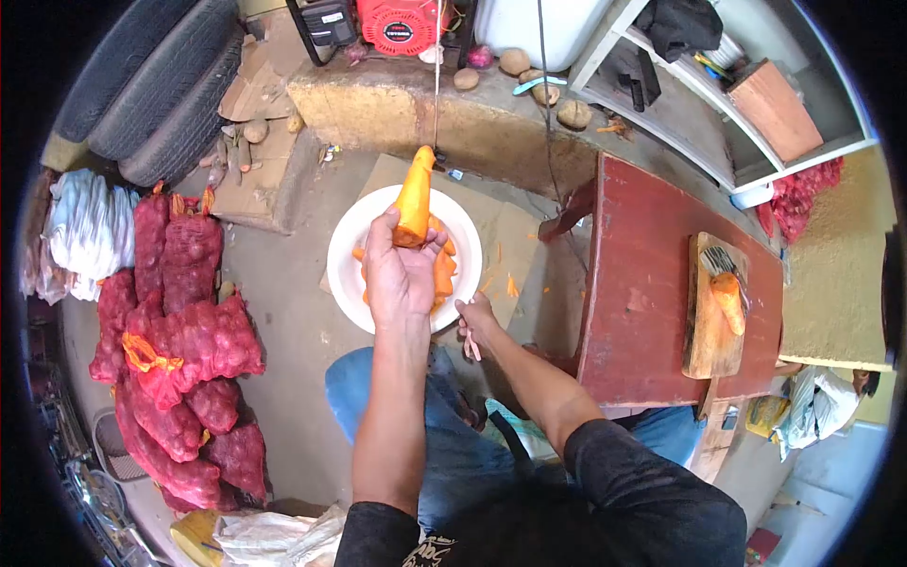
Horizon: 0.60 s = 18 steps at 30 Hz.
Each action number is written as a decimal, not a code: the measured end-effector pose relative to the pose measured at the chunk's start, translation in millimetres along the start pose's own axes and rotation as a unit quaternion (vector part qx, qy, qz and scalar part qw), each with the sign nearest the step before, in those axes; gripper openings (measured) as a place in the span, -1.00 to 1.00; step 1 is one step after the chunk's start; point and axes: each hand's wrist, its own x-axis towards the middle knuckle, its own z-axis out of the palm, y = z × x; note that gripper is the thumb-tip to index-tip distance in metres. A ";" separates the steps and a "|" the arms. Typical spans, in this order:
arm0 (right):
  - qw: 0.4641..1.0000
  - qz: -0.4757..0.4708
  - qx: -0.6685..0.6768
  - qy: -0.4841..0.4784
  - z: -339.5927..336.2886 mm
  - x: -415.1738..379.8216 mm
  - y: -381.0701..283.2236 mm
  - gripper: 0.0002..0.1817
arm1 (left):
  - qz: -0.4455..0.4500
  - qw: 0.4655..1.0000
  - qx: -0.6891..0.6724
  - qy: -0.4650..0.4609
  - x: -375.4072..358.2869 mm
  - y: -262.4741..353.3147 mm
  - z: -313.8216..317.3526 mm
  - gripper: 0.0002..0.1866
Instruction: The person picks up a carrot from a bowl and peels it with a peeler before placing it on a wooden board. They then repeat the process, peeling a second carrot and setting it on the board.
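Note:
My left hand (404, 279) reaches out over a white basin (342, 283), its fingers closed round the thick end of a peeled carrot (414, 203). The carrot points away from me, narrow tip up. Orange carrot pieces (444, 274) lie in the basin, partly hidden behind my left hand and wrist. At the basin's lower right rim my right hand (477, 319) is closed, and a small pale pink end (471, 348) shows below its fingers; I cannot tell what it is.
To the right stands a red table (642, 283) bearing a wooden board (701, 345) with a carrot (727, 298) and forks. Red mesh sacks (194, 345) pile up on the left, below stacked tyres (179, 113). Orange scraps (511, 285) dot cardboard beside the basin.

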 end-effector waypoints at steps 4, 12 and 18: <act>0.998 -0.012 -0.063 -0.014 9.7 -12.7 13.0 -0.78 | -0.012 1.000 0.002 -0.015 -3.2 -0.4 4.6 -0.69; 0.973 0.069 -0.115 -0.188 33.5 -34.4 32.1 -0.82 | -0.005 1.000 0.011 -0.007 -3.1 4.6 4.4 -0.67; 0.975 0.155 0.056 -0.151 -67.5 83.2 108.9 -0.92 | -0.021 1.000 -0.003 0.006 -7.6 3.5 8.2 -0.65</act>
